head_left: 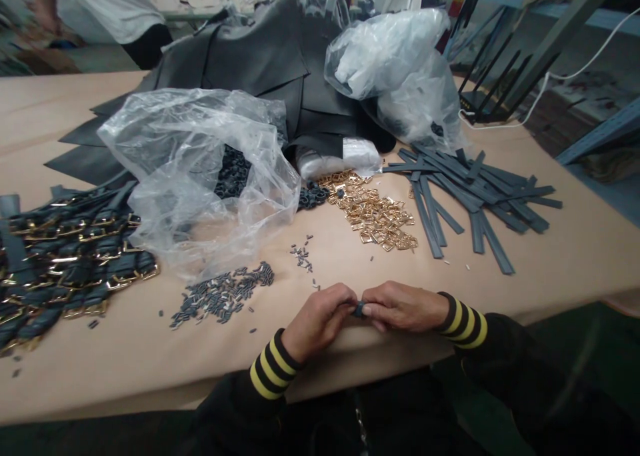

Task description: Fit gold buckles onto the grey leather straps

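Note:
Near the table's front edge, my left hand (323, 315) and my right hand (400, 306) meet with fingers pinched. Between their fingertips is a small dark grey-blue piece (359, 309), mostly covered, so its full shape is hidden. Just beyond my hands a few tiny dark bits (302, 256) lie scattered. A larger pile of short dark grey pieces (223, 293) is spread to the left of my left hand. Gold-coloured metal buckle frames (375, 213) form a heap ahead of my hands. Flat dark grey strips (470, 186) lie loosely crossed at the right.
A clear plastic bag (200, 169) holds dark loops in the middle. Finished-looking straps with gold buckles (75, 263) are stacked at left. Behind stand dark leather sheets (245, 49), another plastic bag (395, 56) and a black router (483, 106). Another person (117, 6) is at far left.

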A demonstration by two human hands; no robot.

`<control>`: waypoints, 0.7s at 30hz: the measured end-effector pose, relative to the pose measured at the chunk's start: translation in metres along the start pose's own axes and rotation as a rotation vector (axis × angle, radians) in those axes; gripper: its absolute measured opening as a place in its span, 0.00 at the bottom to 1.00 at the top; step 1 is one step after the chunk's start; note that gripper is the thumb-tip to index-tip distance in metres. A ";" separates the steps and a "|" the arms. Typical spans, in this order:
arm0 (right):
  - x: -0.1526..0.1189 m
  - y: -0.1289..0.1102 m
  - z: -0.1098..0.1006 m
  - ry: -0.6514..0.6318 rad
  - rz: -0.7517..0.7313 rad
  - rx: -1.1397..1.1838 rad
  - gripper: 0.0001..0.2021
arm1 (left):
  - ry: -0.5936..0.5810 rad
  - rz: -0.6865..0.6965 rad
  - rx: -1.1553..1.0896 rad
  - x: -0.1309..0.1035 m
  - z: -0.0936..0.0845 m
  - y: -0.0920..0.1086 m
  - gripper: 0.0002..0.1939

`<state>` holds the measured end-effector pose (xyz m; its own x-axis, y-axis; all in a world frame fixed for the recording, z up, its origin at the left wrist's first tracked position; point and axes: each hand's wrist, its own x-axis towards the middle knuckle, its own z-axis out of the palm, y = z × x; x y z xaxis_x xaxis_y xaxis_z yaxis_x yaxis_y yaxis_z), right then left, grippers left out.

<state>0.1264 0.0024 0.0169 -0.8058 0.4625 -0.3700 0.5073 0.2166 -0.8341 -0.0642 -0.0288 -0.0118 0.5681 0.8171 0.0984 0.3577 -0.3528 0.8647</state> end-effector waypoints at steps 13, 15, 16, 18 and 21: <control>0.002 0.006 0.004 0.110 -0.014 -0.084 0.12 | -0.043 -0.216 -0.440 -0.008 0.007 -0.009 0.08; 0.003 0.006 0.004 0.117 -0.022 -0.114 0.12 | -0.037 -0.236 -0.467 -0.008 0.009 -0.009 0.07; 0.003 0.007 0.004 0.119 -0.025 -0.130 0.12 | -0.027 -0.244 -0.470 -0.007 0.009 -0.008 0.06; 0.004 0.007 0.004 0.115 -0.032 -0.160 0.13 | -0.013 -0.249 -0.468 -0.005 0.010 -0.006 0.05; 0.004 0.005 0.003 0.118 -0.041 -0.213 0.13 | -0.013 -0.254 -0.442 -0.004 0.010 -0.004 0.05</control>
<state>0.1248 0.0027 0.0095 -0.7920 0.5440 -0.2771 0.5380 0.4074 -0.7380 -0.0602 -0.0350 -0.0210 0.5140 0.8454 -0.1456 0.1395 0.0852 0.9866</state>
